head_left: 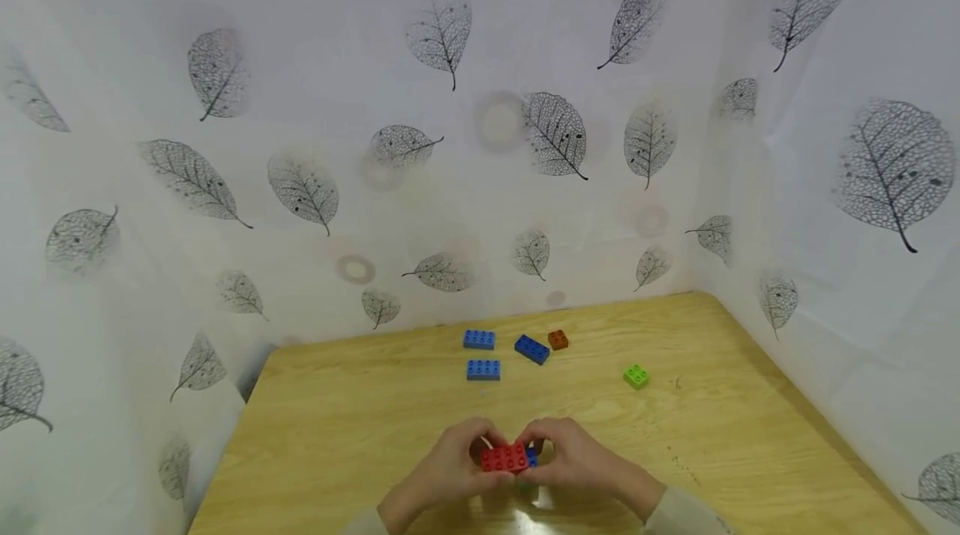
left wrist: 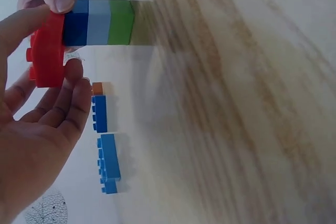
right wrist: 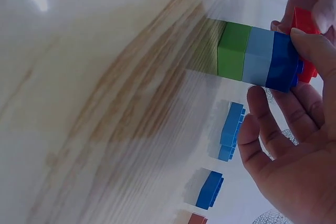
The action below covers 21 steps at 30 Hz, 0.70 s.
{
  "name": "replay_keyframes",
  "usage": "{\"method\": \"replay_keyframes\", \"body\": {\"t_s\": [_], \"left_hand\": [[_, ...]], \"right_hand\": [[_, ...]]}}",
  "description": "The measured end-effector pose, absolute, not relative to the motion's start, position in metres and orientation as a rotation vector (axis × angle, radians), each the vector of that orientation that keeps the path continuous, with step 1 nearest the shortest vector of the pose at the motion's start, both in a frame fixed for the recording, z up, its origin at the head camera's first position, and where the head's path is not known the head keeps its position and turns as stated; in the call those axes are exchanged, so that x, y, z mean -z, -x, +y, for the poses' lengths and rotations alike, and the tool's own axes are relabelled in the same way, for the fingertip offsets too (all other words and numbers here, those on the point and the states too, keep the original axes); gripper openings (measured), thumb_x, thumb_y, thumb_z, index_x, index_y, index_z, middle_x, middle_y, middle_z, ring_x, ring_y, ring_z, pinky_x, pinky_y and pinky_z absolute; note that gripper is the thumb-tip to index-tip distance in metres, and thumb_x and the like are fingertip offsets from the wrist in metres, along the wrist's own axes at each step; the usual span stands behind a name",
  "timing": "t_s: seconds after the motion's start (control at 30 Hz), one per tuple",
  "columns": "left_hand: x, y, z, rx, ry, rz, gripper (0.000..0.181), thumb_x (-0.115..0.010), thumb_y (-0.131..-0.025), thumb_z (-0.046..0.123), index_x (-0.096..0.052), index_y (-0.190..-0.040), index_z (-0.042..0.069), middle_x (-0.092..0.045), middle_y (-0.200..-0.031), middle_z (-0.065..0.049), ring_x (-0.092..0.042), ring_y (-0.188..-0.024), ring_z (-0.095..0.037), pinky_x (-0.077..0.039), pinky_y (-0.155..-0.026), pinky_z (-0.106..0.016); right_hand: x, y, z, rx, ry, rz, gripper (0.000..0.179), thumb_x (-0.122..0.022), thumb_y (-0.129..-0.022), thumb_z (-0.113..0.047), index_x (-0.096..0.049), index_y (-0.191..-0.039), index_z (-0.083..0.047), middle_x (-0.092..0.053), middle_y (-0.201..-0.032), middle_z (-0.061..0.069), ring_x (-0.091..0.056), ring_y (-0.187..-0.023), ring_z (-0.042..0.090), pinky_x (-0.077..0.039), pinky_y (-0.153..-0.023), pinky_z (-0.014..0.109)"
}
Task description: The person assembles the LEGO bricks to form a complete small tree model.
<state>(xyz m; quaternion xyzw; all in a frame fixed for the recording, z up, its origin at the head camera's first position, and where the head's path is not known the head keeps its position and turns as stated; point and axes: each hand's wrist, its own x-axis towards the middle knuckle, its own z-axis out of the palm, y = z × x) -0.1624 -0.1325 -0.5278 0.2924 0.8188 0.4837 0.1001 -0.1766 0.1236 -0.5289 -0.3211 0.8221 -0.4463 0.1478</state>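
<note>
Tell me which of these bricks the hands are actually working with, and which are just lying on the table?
In hand:
- red brick, held by the left hand and right hand
- stack of dark blue, light blue and green bricks under it

Lying about:
- two light blue bricks
- dark blue brick
- orange brick
- small green brick

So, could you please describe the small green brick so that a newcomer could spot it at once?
Start at the wooden table and look past both hands to the loose bricks near the far edge. The small green brick lies alone at the right, apart from the blue bricks and the orange brick.
</note>
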Motion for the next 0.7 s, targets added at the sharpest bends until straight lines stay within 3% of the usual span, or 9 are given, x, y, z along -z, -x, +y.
{"method": "replay_keyframes", "body": {"t_s": [0.2, 0.33, 0.5, 0.6, 0.7], "left_hand": [[0.535, 0.159, -0.129, -1.553, -0.832, 2.392, 0.027, -0.083, -0.092, 0.028, -0.072, -0.114, 0.015, -0.073, -0.102, -0.005, -0.063, -0.083, 0.000, -0.056, -0.074, -0.021], [0.534, 0.159, -0.128, -1.565, -0.791, 2.387, 0.028, -0.084, -0.090, 0.027, -0.073, -0.114, 0.016, -0.073, -0.102, -0.003, -0.063, -0.084, -0.001, -0.055, -0.075, -0.020], [0.534, 0.159, -0.128, -1.576, -0.784, 2.393, 0.029, -0.084, -0.090, 0.026, -0.074, -0.115, 0.016, -0.073, -0.103, -0.002, -0.063, -0.084, -0.001, -0.055, -0.074, -0.020], [0.534, 0.159, -0.128, -1.564, -0.780, 2.401, 0.029, -0.084, -0.090, 0.028, -0.074, -0.115, 0.017, -0.074, -0.104, -0.002, -0.063, -0.085, -0.001, -0.055, -0.076, -0.020], [0.534, 0.158, -0.128, -1.547, -0.749, 2.399, 0.029, -0.084, -0.090, 0.030, -0.074, -0.115, 0.018, -0.073, -0.106, 0.001, -0.062, -0.089, -0.001, -0.054, -0.078, -0.020]], "right_hand": [[0.525, 0.177, 0.123, 1.284, 0.905, 2.348, 0.024, -0.084, -0.090, -0.032, -0.075, -0.112, -0.025, -0.073, -0.105, -0.014, -0.062, -0.094, 0.000, -0.055, -0.085, 0.026], [0.522, 0.178, 0.128, 1.263, 0.895, 2.313, 0.035, -0.085, -0.089, -0.036, -0.074, -0.121, -0.027, -0.073, -0.113, -0.014, -0.063, -0.098, 0.003, -0.054, -0.083, 0.026], [0.513, 0.193, 0.144, 1.271, 0.883, 2.197, 0.051, -0.082, -0.092, -0.031, -0.067, -0.138, -0.016, -0.071, -0.130, 0.003, -0.067, -0.104, 0.013, -0.054, -0.081, 0.027], [0.510, 0.207, 0.151, 1.296, 0.862, 2.253, 0.049, -0.078, -0.095, -0.028, -0.066, -0.138, -0.007, -0.069, -0.132, 0.016, -0.068, -0.104, 0.017, -0.054, -0.081, 0.028], [0.510, 0.220, 0.152, 1.314, 0.823, 2.436, 0.045, -0.077, -0.096, -0.028, -0.067, -0.135, -0.007, -0.070, -0.128, 0.019, -0.068, -0.100, 0.015, -0.054, -0.078, 0.027]]}}
